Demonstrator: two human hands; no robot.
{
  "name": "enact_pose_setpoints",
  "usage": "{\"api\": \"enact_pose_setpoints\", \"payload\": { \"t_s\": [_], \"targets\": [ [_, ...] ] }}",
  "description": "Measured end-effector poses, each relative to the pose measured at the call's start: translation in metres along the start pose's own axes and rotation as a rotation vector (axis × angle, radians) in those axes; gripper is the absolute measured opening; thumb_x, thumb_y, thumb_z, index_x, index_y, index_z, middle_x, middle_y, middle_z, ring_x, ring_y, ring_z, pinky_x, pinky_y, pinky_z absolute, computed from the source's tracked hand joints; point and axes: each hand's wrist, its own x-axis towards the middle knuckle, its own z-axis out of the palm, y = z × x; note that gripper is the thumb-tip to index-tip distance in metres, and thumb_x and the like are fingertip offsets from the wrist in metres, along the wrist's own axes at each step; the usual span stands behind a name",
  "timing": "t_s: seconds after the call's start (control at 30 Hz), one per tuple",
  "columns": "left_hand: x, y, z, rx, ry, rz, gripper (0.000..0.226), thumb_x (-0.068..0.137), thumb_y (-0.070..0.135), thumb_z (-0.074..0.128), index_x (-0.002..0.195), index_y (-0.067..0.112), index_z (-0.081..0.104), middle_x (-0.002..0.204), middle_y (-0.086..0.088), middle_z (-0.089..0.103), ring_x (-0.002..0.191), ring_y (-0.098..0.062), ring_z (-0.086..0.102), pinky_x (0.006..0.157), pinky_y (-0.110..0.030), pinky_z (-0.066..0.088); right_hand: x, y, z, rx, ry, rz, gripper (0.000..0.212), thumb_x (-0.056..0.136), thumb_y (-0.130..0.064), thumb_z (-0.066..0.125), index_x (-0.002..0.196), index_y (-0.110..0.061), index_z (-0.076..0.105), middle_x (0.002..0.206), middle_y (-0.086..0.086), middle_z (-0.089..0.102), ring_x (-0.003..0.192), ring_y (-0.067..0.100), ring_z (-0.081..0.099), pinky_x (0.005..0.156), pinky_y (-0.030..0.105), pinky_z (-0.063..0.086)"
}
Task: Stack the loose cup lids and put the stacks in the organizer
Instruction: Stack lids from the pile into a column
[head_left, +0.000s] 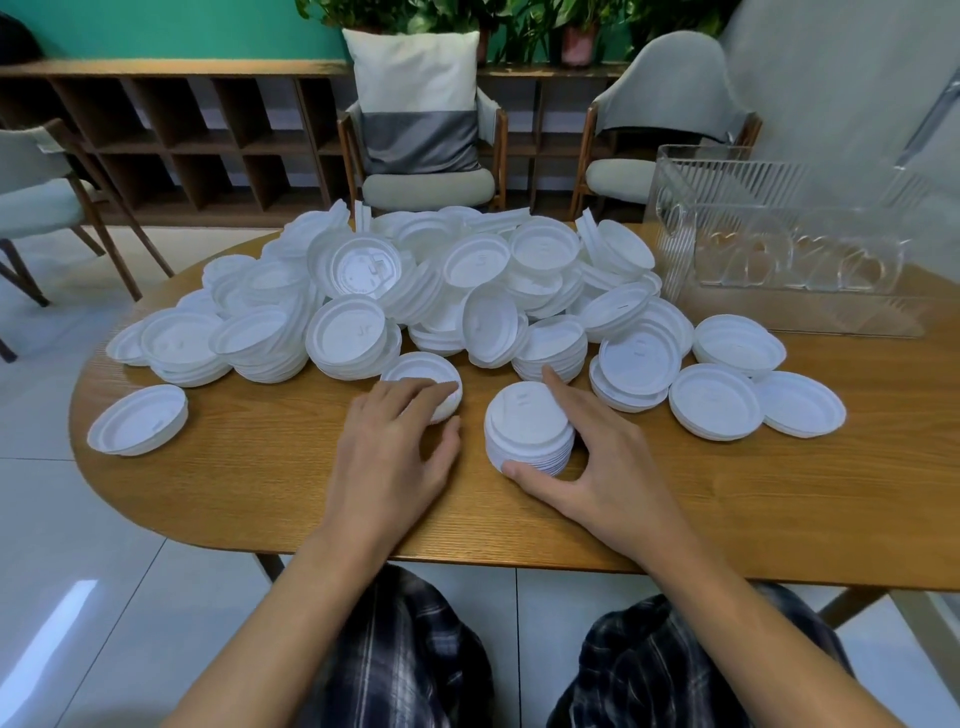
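Observation:
A big heap of white cup lids (415, 291) covers the far half of the wooden table (260, 478). In front of it stands a short stack of lids (527, 426). My right hand (597, 467) grips this stack, thumb at its near side and forefinger at its far side. My left hand (395, 447) lies over a single lid (415, 369) at the heap's near edge, fingers curled onto its rim. The clear ribbed organizer (789, 260) stands at the far right of the table with no lids visible inside.
A lone lid (137, 421) lies at the table's left edge, and a few lids (800, 402) sit at the right. Chairs (426, 130) and a low wooden shelf stand beyond the table. My knees are under the near edge.

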Motion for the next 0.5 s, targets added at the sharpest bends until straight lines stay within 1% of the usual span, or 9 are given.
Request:
{"api": "enact_pose_setpoints", "payload": {
  "t_s": [0.07, 0.13, 0.17, 0.27, 0.4, 0.5],
  "targets": [
    [-0.0003, -0.0051, -0.0006, 0.023, -0.025, -0.004, 0.035, 0.087, 0.008, 0.081, 0.122, 0.012, 0.075, 0.112, -0.003, 0.075, 0.102, -0.026, 0.069, 0.086, -0.041, 0.050, 0.0000, -0.0007, 0.0000, 0.007, 0.002, -0.012, 0.100, 0.082, -0.054, 0.083, 0.163, -0.041, 0.025, 0.148, -0.028, 0.043, 0.133, -0.026, 0.029, 0.106, -0.004, 0.020],
    [-0.0006, -0.0019, 0.0007, 0.026, -0.034, 0.018, 0.034, 0.087, 0.002, 0.081, 0.119, 0.013, 0.076, 0.103, -0.001, 0.078, 0.095, -0.025, 0.072, 0.083, -0.043, 0.052, -0.0004, -0.0014, -0.0004, 0.009, -0.006, -0.017, 0.100, 0.083, -0.053, 0.083, 0.162, -0.048, 0.022, 0.145, -0.036, 0.039, 0.134, -0.025, 0.029, 0.107, -0.002, 0.021],
    [-0.0004, -0.0008, 0.0017, 0.025, -0.032, 0.034, 0.032, 0.087, 0.000, 0.080, 0.116, 0.013, 0.076, 0.099, -0.002, 0.078, 0.092, -0.025, 0.072, 0.081, -0.044, 0.053, -0.0003, -0.0019, -0.0006, 0.009, -0.009, -0.012, 0.098, 0.083, -0.054, 0.082, 0.162, -0.049, 0.023, 0.145, -0.035, 0.040, 0.135, -0.023, 0.030, 0.108, 0.000, 0.023],
    [-0.0005, 0.0004, 0.0019, -0.002, -0.036, 0.031, 0.028, 0.088, -0.002, 0.078, 0.113, 0.012, 0.076, 0.098, -0.002, 0.077, 0.090, -0.027, 0.070, 0.080, -0.043, 0.052, 0.0001, -0.0016, 0.0006, -0.003, -0.002, -0.003, 0.091, 0.084, -0.056, 0.080, 0.160, -0.042, 0.032, 0.153, -0.022, 0.046, 0.141, -0.011, 0.036, 0.115, 0.014, 0.032],
    [-0.0028, -0.0009, -0.0001, -0.047, -0.057, -0.009, 0.032, 0.086, -0.004, 0.078, 0.114, 0.011, 0.075, 0.101, -0.003, 0.072, 0.092, -0.027, 0.066, 0.081, -0.041, 0.052, -0.0005, -0.0019, 0.0016, -0.011, -0.012, 0.012, 0.090, 0.085, -0.056, 0.079, 0.161, -0.039, 0.034, 0.155, -0.016, 0.045, 0.143, -0.003, 0.038, 0.116, 0.020, 0.033],
    [-0.0015, 0.0001, -0.0001, -0.091, -0.049, -0.006, 0.025, 0.087, 0.000, 0.080, 0.110, 0.008, 0.075, 0.099, -0.003, 0.068, 0.089, -0.024, 0.063, 0.076, -0.037, 0.053, 0.0000, -0.0018, 0.0015, -0.017, -0.013, 0.014, 0.089, 0.086, -0.055, 0.079, 0.161, -0.037, 0.034, 0.154, -0.014, 0.045, 0.143, 0.000, 0.039, 0.116, 0.023, 0.034]
  ]
}}
